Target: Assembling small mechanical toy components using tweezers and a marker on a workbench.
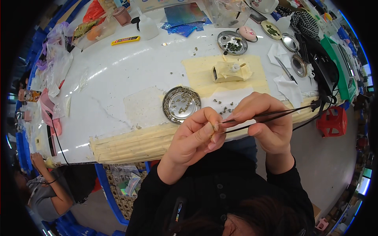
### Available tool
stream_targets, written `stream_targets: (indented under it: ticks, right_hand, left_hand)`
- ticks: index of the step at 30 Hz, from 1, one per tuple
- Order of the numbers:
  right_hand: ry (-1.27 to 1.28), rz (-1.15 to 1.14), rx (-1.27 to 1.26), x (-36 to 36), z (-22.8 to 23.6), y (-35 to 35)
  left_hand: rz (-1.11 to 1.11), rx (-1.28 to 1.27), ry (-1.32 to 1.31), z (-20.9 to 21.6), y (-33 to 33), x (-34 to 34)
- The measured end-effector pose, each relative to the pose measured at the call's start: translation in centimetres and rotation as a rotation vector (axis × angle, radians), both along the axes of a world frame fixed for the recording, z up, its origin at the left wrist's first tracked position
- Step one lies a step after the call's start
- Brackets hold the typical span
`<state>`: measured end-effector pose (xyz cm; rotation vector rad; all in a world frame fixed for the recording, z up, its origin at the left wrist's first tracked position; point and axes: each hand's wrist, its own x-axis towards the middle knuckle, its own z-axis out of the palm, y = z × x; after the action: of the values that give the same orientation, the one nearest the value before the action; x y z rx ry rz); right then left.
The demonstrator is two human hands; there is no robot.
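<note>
Remotely, I had the left hand (193, 137) pinching a tiny piece (215, 127) near the dish (165, 112), the right hand (275, 128) gripping black tweezers (302, 108) beside it. Fine tweezer work, I judged; the next move called for steadiness.

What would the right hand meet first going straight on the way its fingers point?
Most likely the left hand, at its fingertips. The dark tweezers in the right hand lead that way; whether their tips already touch is unclear.
</note>
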<state>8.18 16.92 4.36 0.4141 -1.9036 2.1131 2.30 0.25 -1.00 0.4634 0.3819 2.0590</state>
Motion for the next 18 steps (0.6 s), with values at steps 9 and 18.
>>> stream_targets:
  ticks: [9,18]
  right_hand:
    - [0.003,-0.004,0.099,-0.26,0.33,0.11]
    - [0.018,-0.018,0.136,-0.29,0.05,0.24]
  left_hand:
    - [0.011,-0.001,0.038,-0.17,-0.03,0.01]
    - [0.006,-0.013,0.029,-0.18,-0.03,-0.01]
